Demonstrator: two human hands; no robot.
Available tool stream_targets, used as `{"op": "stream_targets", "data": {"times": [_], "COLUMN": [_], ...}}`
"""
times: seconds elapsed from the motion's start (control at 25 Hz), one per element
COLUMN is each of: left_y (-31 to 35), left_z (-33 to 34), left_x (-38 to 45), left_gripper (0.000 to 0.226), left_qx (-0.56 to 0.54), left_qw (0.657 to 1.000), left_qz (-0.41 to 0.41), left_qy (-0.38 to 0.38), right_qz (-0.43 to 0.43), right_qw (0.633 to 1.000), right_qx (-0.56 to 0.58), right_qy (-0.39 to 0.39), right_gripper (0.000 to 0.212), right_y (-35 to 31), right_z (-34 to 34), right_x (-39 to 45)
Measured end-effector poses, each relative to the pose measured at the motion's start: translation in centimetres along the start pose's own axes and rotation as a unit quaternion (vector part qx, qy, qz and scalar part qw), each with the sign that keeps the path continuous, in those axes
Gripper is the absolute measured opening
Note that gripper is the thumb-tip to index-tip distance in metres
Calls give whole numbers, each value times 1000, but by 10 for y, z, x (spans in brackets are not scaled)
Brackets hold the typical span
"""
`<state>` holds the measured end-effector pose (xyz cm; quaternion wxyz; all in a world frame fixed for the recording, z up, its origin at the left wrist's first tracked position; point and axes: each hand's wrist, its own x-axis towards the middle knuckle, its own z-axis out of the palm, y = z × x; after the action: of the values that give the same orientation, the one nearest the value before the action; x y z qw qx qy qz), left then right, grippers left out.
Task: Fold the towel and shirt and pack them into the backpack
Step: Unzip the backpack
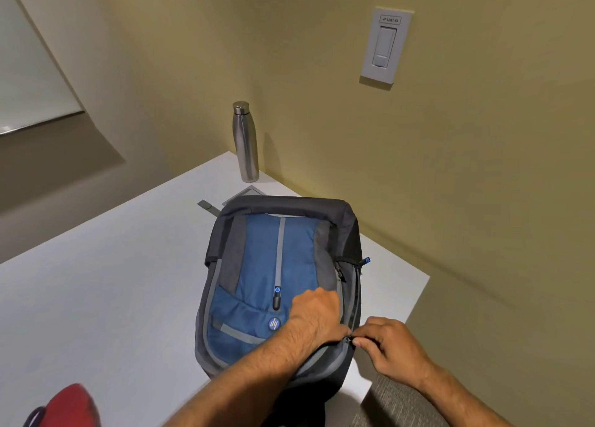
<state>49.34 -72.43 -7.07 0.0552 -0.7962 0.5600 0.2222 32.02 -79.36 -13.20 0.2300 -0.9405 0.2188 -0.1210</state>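
Backpack (277,275) flat on white table (96,298), left hand (317,314) pressing its front, right hand (386,346) pinching zipper pull (349,340) at side; risk: slider may snag fabric if bag shifts.

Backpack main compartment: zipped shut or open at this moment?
Cannot tell fully. The backpack lies flat with no contents showing, while the right hand pinches a zipper pull at its side and the left hand presses it.

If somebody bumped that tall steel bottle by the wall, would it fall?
Probably: the tall, narrow stainless steel bottle stands upright on a small base, so it looks tippy. Its round body would likely roll on the smooth white table. Its polished metal may be slippery.
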Motion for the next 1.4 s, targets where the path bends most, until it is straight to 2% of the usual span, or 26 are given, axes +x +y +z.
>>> {"op": "stream_targets", "data": {"times": [0.24,0.44,0.6,0.72,0.88,1.12,1.28,1.4], "left_y": [-5,-14,-20,-21,-20,-16,-14,-8], "left_z": [-2,0,4,8,20,23,29,32], "left_x": [-7,-15,-19,-22,-22,-20,-19,-19], "left_gripper": [32,42,32,30,40,24,48,50], "left_qx": [-36,-40,-54,-83,-120,-111,-107,-87], "left_qw": [999,998,996,995,992,993,993,995], "left_qz": [-6,-33,-21,-19,-28,-29,-47,-52], "left_qy": [-9,-38,-64,-44,-19,2,12,10], "right_qz": [32,46,53,54,50,59,61,61], "right_qw": [999,999,999,998,999,998,998,998], "right_qx": [20,12,10,8,3,1,-3,-9], "right_qy": [8,2,6,10,11,15,21,22], "right_gripper": [15,20,20,22,19,22,21,20], "right_y": [-3,-5,-7,-6,-7,-8,-10,-9], "right_z": [-13,-14,-15,-15,-14,-13,-13,-13], "right_x": [-3,-6,-5,-4,-3,-5,-6,-8]}}
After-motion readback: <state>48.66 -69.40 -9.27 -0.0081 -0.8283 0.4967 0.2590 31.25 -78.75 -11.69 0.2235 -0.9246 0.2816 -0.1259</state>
